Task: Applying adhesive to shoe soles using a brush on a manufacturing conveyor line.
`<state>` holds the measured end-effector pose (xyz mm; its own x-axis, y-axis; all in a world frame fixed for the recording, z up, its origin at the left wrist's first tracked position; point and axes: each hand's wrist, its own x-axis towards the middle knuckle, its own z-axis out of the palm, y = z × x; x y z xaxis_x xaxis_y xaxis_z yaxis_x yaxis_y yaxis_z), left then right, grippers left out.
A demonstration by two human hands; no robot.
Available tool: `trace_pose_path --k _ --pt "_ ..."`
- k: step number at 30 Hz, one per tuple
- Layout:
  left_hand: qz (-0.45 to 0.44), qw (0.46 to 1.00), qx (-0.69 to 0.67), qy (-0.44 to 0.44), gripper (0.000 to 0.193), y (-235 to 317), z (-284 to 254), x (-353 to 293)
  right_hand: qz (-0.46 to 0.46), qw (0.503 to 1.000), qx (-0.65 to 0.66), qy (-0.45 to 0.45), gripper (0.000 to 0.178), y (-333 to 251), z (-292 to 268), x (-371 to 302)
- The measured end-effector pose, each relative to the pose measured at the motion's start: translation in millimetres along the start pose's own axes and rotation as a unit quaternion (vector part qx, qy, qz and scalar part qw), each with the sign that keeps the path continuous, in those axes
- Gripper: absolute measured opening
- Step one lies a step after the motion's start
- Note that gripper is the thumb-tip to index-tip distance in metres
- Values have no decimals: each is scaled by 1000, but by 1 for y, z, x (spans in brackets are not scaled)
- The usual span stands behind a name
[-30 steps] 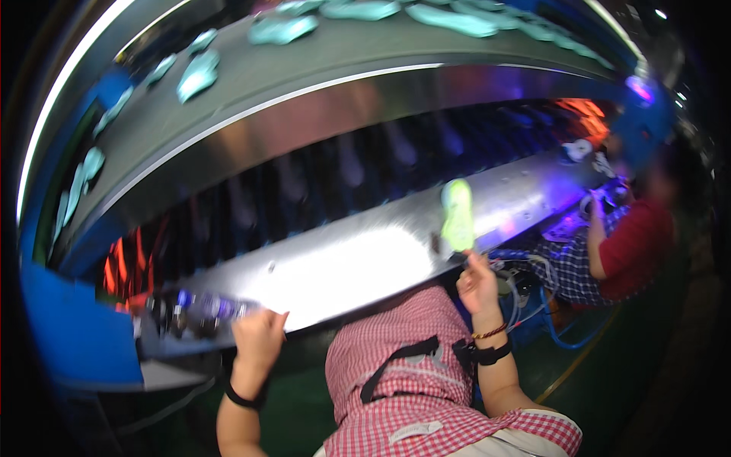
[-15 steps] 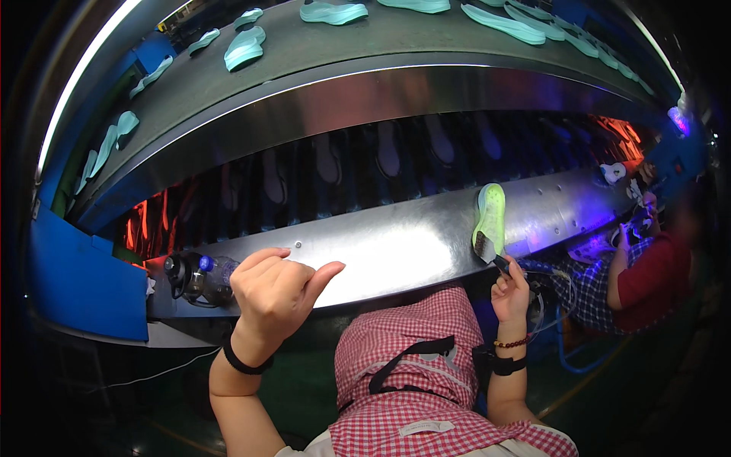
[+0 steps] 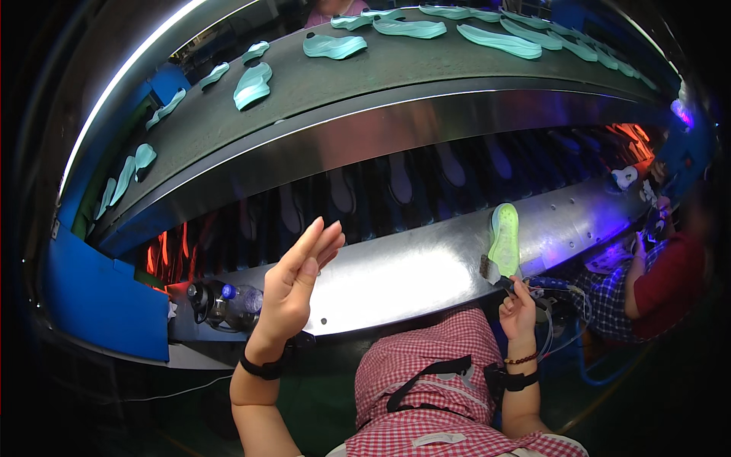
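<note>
Head view shows a long shiny metal shelf (image 3: 396,278) in a dark room. Above the shelf, a grey belt (image 3: 365,76) carries pale green soles (image 3: 335,46). The left hand (image 3: 293,286) is up over the shelf, flat, fingers spread, holding nothing. The right hand (image 3: 518,305) pinches a small brush (image 3: 499,276) at the shelf's front edge, touching the bright green sole (image 3: 504,238) on it. The brush is hard to see.

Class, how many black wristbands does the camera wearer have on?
2: one black wristband on the left wrist, the other on the right wrist, beside a beaded bracelet. None seems hidden.
</note>
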<state>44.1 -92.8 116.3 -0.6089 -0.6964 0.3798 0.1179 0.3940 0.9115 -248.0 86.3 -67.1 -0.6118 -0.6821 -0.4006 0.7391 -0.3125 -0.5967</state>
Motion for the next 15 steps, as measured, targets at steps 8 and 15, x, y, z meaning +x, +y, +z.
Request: trace_pose_path --k 8,15 --pt "-61 914 -402 8 46 -3 7 8 -1 1000 4 4 19 -2 -4 2" --pt "-110 942 -317 27 46 -13 3 5 -10 1000 9 9 20 -4 -4 1"
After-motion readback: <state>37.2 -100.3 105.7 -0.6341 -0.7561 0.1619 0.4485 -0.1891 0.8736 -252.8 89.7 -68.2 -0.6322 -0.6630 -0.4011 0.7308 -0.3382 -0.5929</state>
